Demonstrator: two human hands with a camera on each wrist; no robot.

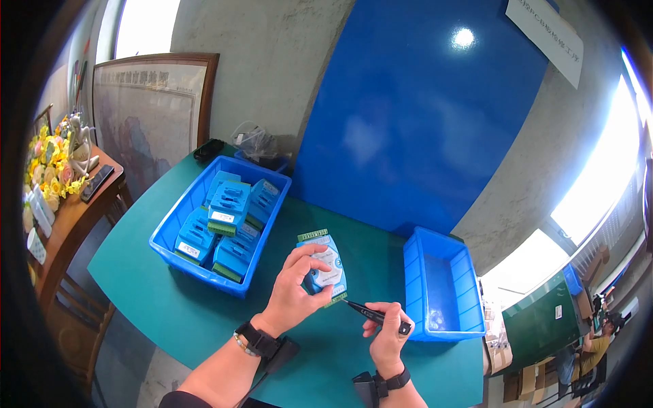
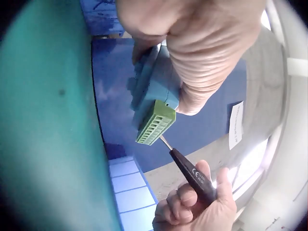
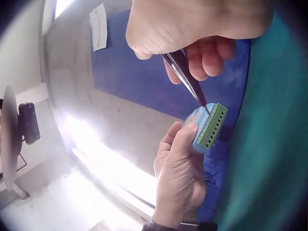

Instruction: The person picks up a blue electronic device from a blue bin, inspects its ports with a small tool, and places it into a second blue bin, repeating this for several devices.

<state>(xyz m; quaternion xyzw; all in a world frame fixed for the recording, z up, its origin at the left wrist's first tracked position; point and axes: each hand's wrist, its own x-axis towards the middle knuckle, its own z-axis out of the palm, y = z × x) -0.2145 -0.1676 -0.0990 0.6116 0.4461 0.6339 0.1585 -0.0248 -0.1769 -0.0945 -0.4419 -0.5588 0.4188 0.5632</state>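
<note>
My left hand (image 1: 294, 285) grips a blue electronic module (image 1: 326, 265) by its sides, fingers at one edge and thumb at the other. The module has a pale label on its face and a green terminal block (image 2: 156, 122) at each end. In my right hand (image 1: 388, 333) is a black-handled screwdriver (image 1: 365, 311) with a thin metal shaft. Its tip meets the near terminal block, beside the row of openings, in the right wrist view. Both hands are raised over the green table (image 1: 299, 360).
At the left stands a blue bin (image 1: 163, 255) with several similar modules piled in it. Another blue bin (image 1: 411, 292) is at the right. A blue panel (image 1: 415, 115) rises behind the table. Farther left, a wooden table (image 1: 85, 183) bears flowers and a phone.
</note>
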